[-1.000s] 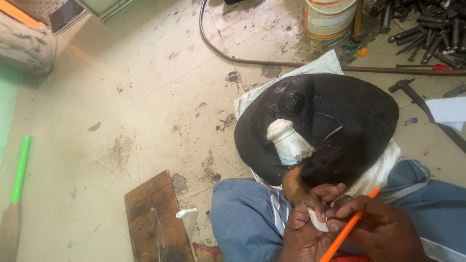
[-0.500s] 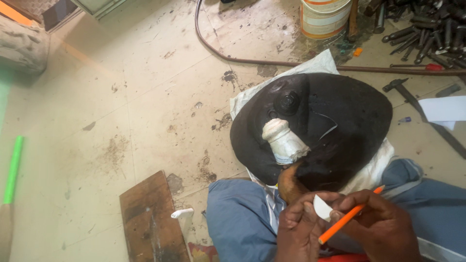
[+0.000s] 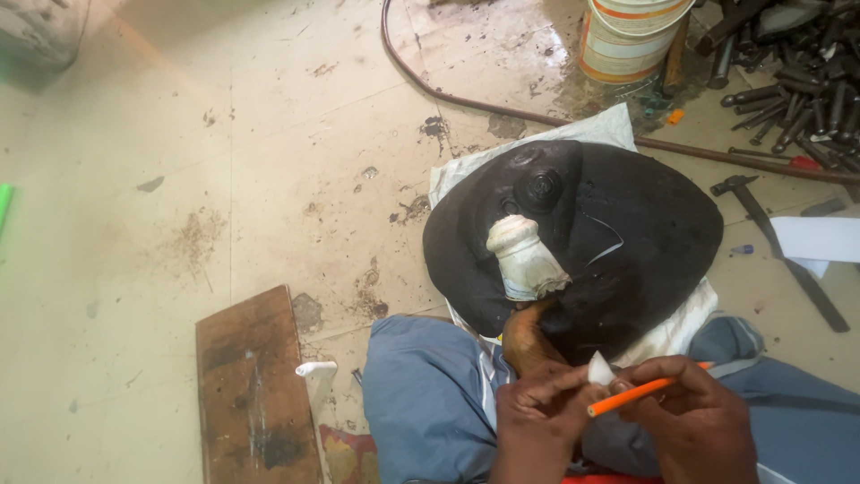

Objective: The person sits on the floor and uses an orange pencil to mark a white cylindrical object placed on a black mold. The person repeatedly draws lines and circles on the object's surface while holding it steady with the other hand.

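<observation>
My left hand [image 3: 537, 421] pinches a small white piece [image 3: 598, 369] between thumb and fingers, just above my lap. My right hand [image 3: 694, 417] grips an orange pencil [image 3: 647, 391], its tip close to the white piece. In front of my knees a large black rounded mass [image 3: 627, 233] rests on a white cloth [image 3: 591, 133]. A white-wrapped knob [image 3: 524, 260] stands on the black mass, with a brown wooden part [image 3: 524, 336] below it. My legs in blue trousers [image 3: 421, 394] are on either side.
A wooden board [image 3: 255, 385] lies on the floor at left, a small white stub [image 3: 315, 367] beside it. A striped bucket [image 3: 632, 36], a pile of dark metal tools [image 3: 797, 72], a hammer [image 3: 775, 229], a long rod [image 3: 735, 154], white paper [image 3: 820, 240] lie beyond.
Both hands have lifted slightly and come together. The pencil has swung from steeply slanted to nearly level, its tip now near the white piece. The view has shifted a little.
</observation>
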